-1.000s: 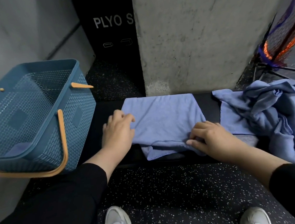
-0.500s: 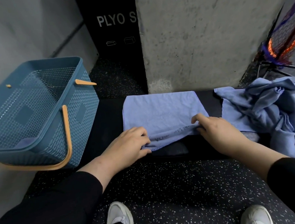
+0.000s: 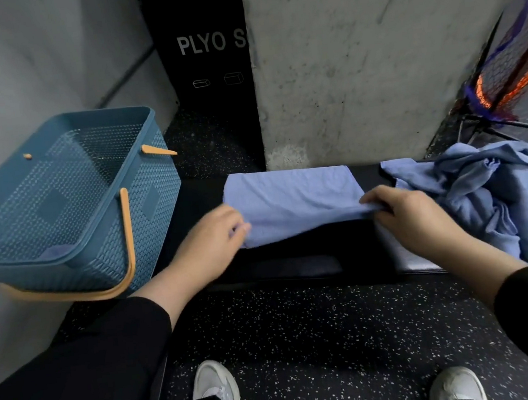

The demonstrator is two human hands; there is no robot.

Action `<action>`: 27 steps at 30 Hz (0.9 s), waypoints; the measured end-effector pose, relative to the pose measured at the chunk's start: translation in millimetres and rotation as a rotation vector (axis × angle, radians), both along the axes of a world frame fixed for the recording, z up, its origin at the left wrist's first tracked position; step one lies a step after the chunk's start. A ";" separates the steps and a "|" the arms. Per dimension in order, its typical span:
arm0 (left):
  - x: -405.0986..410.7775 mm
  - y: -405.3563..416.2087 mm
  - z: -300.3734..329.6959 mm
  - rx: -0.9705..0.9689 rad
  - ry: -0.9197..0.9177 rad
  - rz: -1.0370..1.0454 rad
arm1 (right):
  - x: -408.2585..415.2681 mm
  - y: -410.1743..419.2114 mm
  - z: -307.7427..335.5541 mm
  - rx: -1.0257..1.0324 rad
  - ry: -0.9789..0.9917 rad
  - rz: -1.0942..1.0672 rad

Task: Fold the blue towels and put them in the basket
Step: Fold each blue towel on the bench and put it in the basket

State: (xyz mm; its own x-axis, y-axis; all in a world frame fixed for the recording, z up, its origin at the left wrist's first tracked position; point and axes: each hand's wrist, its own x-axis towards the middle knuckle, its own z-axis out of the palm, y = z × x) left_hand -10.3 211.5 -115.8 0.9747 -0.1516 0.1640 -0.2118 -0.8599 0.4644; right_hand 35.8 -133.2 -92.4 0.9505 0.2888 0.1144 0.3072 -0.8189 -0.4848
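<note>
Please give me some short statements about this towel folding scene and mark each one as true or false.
1. Both hands hold the near edge of the towel on the bench. True: the left hand and right hand pinch it.
2. The basket is to the person's right. False: it stands to the left.
3. A pile of unfolded towels lies at the right. True.
4. The basket's handles are blue. False: they are orange.
5. The person wears white shoes. True.
</note>
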 end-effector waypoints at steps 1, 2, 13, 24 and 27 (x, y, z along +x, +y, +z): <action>2.1 1.3 9.0 -0.066 -0.054 0.080 | 0.9 -2.8 6.2 0.039 -0.012 -0.031; 3.1 1.7 20.1 -0.111 -0.108 0.151 | 1.4 -5.8 12.6 0.072 -0.034 -0.056; 1.2 -6.2 63.1 -0.979 0.010 0.392 | -1.2 -20.5 54.8 0.318 -0.074 -0.109; -27.3 8.7 35.2 -0.027 0.231 0.046 | -39.5 -23.0 42.1 -0.153 0.265 0.270; -28.5 7.0 30.2 -0.025 0.298 0.032 | -39.5 -12.0 33.4 -0.080 0.278 0.274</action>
